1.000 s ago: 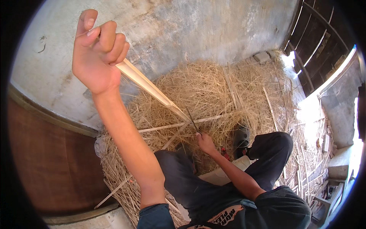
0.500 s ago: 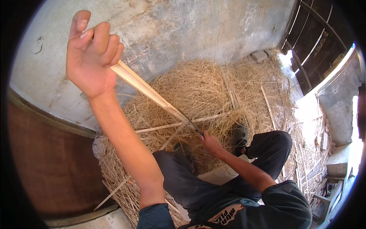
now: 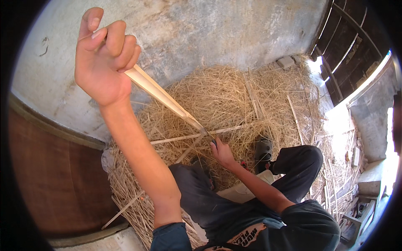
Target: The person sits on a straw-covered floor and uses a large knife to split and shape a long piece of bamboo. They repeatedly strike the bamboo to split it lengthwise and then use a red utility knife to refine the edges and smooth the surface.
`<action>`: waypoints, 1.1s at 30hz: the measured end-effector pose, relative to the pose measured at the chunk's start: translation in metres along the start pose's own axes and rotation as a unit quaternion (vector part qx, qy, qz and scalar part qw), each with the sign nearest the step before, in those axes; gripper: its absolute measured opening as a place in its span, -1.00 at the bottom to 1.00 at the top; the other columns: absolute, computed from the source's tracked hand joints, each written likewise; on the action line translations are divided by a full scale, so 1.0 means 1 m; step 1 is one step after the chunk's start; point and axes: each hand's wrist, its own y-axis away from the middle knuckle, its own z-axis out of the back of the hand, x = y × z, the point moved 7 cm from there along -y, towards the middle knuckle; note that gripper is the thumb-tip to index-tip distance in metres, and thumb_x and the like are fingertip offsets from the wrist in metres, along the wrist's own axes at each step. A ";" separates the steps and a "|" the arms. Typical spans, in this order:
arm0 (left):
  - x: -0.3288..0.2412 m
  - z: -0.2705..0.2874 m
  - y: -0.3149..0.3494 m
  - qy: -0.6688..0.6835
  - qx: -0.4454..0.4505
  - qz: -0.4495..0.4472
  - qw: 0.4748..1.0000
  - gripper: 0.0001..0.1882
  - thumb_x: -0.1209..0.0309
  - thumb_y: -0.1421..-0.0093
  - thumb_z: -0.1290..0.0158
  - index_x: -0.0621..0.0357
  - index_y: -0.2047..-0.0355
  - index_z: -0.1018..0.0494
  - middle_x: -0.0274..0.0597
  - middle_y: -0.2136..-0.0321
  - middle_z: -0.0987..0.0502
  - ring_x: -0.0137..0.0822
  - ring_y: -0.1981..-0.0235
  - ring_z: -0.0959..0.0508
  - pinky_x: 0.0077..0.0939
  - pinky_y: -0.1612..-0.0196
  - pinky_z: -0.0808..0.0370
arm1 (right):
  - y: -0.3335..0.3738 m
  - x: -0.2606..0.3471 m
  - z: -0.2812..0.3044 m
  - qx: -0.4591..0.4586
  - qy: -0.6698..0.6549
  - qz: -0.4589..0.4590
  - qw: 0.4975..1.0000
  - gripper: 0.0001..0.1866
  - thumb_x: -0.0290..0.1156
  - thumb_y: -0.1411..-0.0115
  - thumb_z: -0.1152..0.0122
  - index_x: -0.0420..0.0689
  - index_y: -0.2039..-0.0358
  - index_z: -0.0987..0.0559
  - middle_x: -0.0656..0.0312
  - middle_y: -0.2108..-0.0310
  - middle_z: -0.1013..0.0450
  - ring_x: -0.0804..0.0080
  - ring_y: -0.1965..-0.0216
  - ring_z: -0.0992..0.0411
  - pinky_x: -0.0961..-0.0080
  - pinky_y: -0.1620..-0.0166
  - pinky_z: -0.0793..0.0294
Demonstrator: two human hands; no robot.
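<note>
My left hand [image 3: 106, 62] is raised high at the upper left, its fingers curled round the upper end of a long, pale bamboo strip [image 3: 161, 93]. The strip slants down to the right, toward my lap. Near its lower end, my right hand [image 3: 223, 154] grips the dark handle of a knife [image 3: 214, 142]. The blade lies against the strip's lower part; only a bit of it shows, so its exact contact with the strip is hard to make out.
Straw-like shavings [image 3: 217, 88] lie heaped against the grey wall [image 3: 217, 33]. Long loose strips [image 3: 295, 119] are scattered over them. A brown panel [image 3: 63, 180] stands at the left. My legs [image 3: 299, 163] are bent under my arms, with a dark shoe [image 3: 264, 149] beyond.
My right hand, with the knife, has moved left and slightly up, closer to the strip. My left hand and the strip's upper end have shifted slightly right.
</note>
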 end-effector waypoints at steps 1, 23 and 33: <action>0.002 0.003 0.004 0.018 -0.002 0.008 1.000 -0.86 0.43 -0.28 0.11 -0.06 0.16 -0.25 -0.44 0.67 -0.08 -0.57 0.73 0.01 -0.58 0.66 0.08 | 0.011 -0.035 -0.012 0.005 0.020 -0.020 1.000 -0.59 -0.10 -0.49 0.04 -0.26 0.15 -0.45 -0.20 0.47 -0.52 -0.24 0.40 -0.53 -0.10 0.30 -0.46; -0.005 0.007 0.030 -0.070 -0.144 -0.026 0.987 -0.26 0.01 -0.36 0.16 0.23 -0.38 -0.06 0.19 -0.06 -0.36 0.02 -0.03 -0.45 -0.13 -0.12 -0.41 | -0.041 -0.093 0.027 0.152 0.269 0.096 0.946 -0.53 0.02 -0.46 0.03 -0.19 0.01 -0.44 -0.16 0.45 -0.55 -0.22 0.40 -0.54 -0.09 0.31 -0.53; 0.145 0.092 0.194 -0.283 -0.264 0.131 0.913 -0.40 0.12 -0.30 -0.25 0.16 -0.20 -0.32 0.01 0.08 -0.52 -0.20 0.05 -0.57 -0.32 -0.05 -0.54 | -0.005 -0.113 -0.007 0.110 0.166 0.041 0.979 -0.57 -0.05 -0.46 -0.03 -0.24 0.09 -0.50 -0.05 0.53 -0.50 -0.04 0.54 -0.50 0.05 0.41 -0.49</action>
